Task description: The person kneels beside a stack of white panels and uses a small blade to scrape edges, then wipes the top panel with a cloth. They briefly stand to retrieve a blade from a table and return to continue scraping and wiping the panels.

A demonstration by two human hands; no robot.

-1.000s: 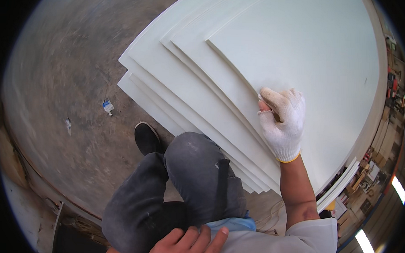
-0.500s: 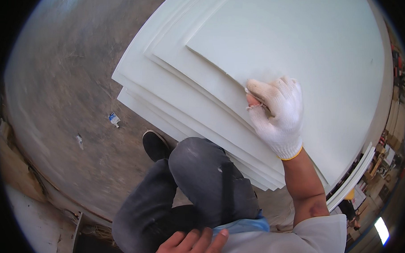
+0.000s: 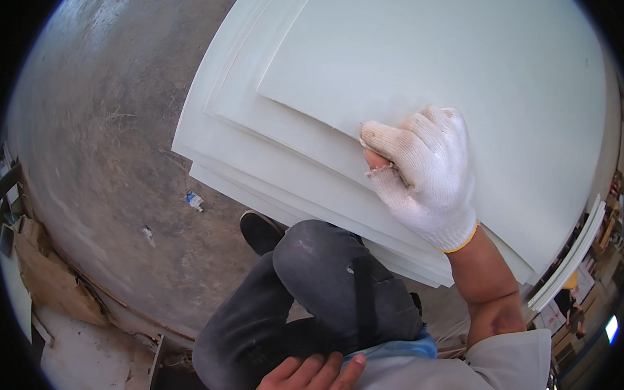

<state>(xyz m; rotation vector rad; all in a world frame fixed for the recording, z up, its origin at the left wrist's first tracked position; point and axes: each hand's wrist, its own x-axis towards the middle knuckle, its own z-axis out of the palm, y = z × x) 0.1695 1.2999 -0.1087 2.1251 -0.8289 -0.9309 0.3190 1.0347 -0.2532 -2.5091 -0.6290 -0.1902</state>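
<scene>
The right hand (image 3: 419, 171), wearing a white knitted glove with a yellow-edged cuff (image 3: 438, 216), is resting over the near edge of a large, flat, pale white sheet (image 3: 454, 69). This sheet is lying on top of a stepped stack of similar pale sheets (image 3: 272, 149); its far part is running out of view. The grip is bending index finger and bare thumb tip close together at the edge; whether they are clamping the sheet or some small hidden thing, I cannot tell. The other fingertips are curling out of sight. The bare left hand (image 3: 309, 380) is lying at the lap, fingers stretched out and slightly apart, the lower border cutting it off. Dark grey trousers (image 3: 323, 264) are covering part of the stack's near side.
</scene>
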